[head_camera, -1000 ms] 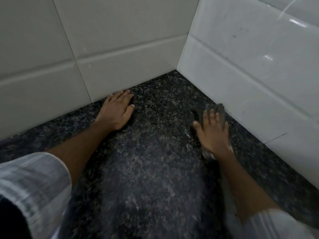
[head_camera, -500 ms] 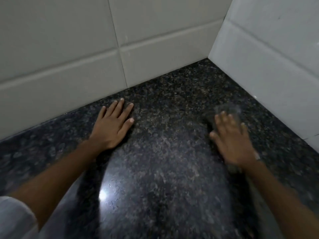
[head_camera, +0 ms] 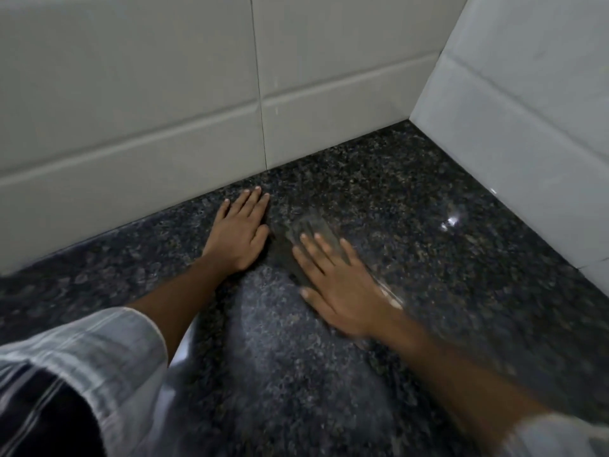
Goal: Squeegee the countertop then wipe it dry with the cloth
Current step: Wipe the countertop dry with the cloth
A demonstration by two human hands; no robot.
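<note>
A dark speckled granite countertop (head_camera: 428,206) fills the lower view and runs into a tiled corner. My right hand (head_camera: 339,285) lies flat, fingers spread, pressing a grey cloth (head_camera: 309,230) onto the stone; the cloth is blurred and mostly hidden under the palm, with its far end showing past the fingertips. My left hand (head_camera: 239,230) rests palm down on the counter just left of the cloth, fingers together and pointing at the back wall, holding nothing. No squeegee is in view.
Pale tiled walls stand along the back (head_camera: 164,120) and the right (head_camera: 534,110), meeting in a corner (head_camera: 410,118). A wet glint (head_camera: 451,222) shines on the counter near the right wall. Striped sleeves cover both my upper arms.
My right hand has slid the cloth leftward across the counter, from near the right wall to right beside my left hand. The left hand stays planted in place.
</note>
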